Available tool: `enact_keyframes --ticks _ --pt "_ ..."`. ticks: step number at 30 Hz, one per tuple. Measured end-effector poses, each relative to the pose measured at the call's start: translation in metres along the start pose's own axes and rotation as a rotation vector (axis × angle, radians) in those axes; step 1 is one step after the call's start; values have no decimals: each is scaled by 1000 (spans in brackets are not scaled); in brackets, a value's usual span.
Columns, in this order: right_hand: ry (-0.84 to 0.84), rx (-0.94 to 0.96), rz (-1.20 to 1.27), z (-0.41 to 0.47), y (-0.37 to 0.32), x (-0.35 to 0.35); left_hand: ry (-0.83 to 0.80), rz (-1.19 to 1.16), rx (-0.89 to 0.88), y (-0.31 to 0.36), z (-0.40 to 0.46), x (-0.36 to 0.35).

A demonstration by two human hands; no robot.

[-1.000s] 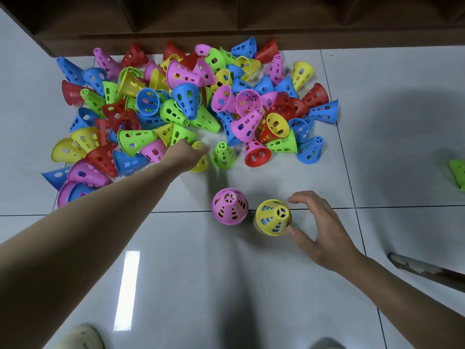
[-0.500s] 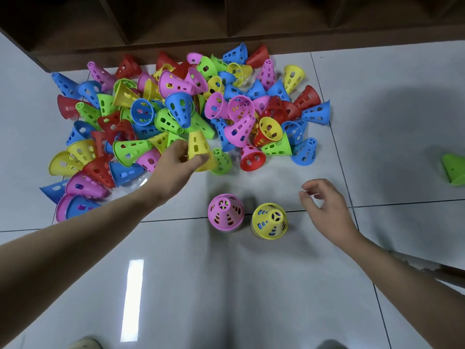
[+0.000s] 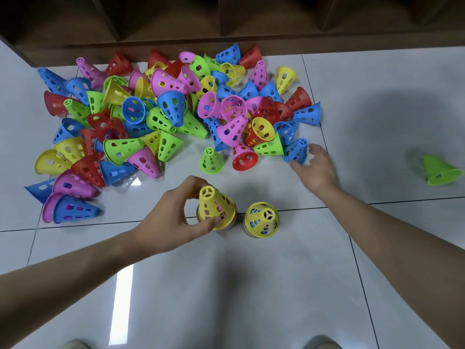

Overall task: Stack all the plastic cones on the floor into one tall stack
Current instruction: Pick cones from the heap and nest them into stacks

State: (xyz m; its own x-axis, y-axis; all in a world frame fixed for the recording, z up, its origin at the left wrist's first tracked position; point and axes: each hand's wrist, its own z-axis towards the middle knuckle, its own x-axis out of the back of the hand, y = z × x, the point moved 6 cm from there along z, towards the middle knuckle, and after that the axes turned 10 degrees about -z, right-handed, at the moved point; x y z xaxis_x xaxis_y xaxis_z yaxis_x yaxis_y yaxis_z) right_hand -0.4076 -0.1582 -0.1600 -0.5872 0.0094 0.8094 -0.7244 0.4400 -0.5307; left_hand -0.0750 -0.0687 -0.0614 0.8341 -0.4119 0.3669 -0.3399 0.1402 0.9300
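A big heap of perforated plastic cones [image 3: 171, 117] in several colours lies on the white floor. My left hand [image 3: 173, 217] holds a yellow cone [image 3: 214, 207], which sits over the upright pink cone; a pink rim shows at its base. Beside it stands a second small stack topped by a yellow cone [image 3: 261, 220]. My right hand [image 3: 314, 167] reaches to the heap's right edge, its fingers spread around a blue cone [image 3: 297, 151] lying on its side, touching it without a closed grip.
A lone green cone [image 3: 440, 172] lies far right on the floor. An upright green cone [image 3: 211, 161] and a red cone [image 3: 244, 157] stand at the heap's near edge. Dark wooden shelving [image 3: 226, 21] runs along the back. My feet show at the bottom edge.
My left hand lifted a yellow cone from the heap and brought it down over the pink cone. My right hand left the yellow-topped stack and moved up to the blue cone.
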Motion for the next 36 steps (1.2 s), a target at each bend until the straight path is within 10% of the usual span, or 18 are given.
enact_keyframes --ticks 12,23,36 --pt "-18 82 -21 24 -29 7 -14 178 -33 -18 0 -11" --pt "61 174 443 -32 -43 55 -44 251 -106 -27 -1 -14" --pt "-34 721 317 -178 -75 54 -40 212 -76 -35 0 -17"
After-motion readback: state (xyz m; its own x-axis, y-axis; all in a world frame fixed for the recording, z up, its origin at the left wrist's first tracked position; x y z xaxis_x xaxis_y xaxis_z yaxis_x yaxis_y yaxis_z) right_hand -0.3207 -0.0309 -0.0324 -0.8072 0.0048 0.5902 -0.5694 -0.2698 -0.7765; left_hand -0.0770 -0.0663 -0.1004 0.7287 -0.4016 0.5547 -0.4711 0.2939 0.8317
